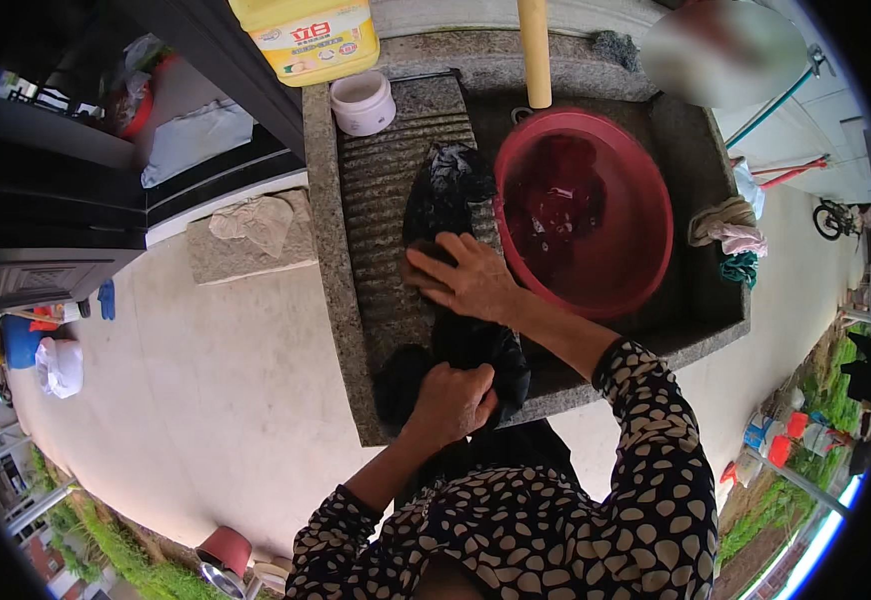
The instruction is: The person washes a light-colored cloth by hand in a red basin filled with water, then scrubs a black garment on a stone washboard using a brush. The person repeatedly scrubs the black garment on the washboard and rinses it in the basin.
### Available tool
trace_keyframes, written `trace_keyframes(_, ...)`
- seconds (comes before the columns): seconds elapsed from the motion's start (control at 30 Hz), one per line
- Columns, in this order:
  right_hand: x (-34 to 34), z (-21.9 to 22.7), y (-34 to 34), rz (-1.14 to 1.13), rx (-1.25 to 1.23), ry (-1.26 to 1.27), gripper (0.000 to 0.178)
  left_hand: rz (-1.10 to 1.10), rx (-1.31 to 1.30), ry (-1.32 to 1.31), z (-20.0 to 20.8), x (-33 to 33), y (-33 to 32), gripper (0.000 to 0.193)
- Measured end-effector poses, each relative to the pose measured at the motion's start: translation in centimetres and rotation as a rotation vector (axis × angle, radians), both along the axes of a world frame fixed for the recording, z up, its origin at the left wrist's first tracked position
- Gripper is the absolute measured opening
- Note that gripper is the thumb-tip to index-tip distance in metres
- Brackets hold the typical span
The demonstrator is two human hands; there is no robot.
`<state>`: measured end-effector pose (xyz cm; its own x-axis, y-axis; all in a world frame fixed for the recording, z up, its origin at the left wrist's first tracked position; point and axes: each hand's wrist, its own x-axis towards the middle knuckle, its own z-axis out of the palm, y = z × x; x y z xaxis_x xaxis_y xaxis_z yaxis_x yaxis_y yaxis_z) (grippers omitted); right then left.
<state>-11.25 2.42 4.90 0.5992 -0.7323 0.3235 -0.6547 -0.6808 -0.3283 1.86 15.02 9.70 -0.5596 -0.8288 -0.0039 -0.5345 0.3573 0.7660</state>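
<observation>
A wet black garment (443, 208) lies stretched down the ribbed stone washboard (381, 190) of a sink. My left hand (451, 405) is closed on its bunched near end, at the sink's front edge. Further up, my right hand (471, 278) presses down on the cloth with its fingers curled over a small brown block (422, 268) that looks like a scrubbing brush. Most of that block is hidden under the fingers. Just right of my right hand stands a dark red plastic basin (646, 260), holding dark water with some bubbles.
A stone rim (328, 260) borders the sink. A small white tub (364, 103) stands at the washboard's far left, near a yellow detergent jug (321, 45). A yellow pole (535, 55) comes down behind the basin. Cloths (724, 225) hang over the right rim.
</observation>
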Motion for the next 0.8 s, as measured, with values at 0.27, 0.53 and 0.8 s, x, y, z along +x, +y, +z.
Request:
trace_keyframes(0.27, -6.2, -4.3, -15.3, -0.560, 0.948, -1.246, 0.041, 0.297, 0.233, 0.040, 3.8, -0.2, -2.6, 0.030)
trace_keyframes(0.53, -8.1, -4.2, -13.9, -0.431, 0.940, -1.276, 0.051, 0.142, -0.456, -0.318, -3.1, -1.3, -8.3, 0.023)
trace_keyframes(0.8, -1.4, -1.1, -1.7, 0.034, 0.077, -0.150, 0.061, 0.023, -0.003, -0.262, -0.1, 0.0, -5.0, 0.024)
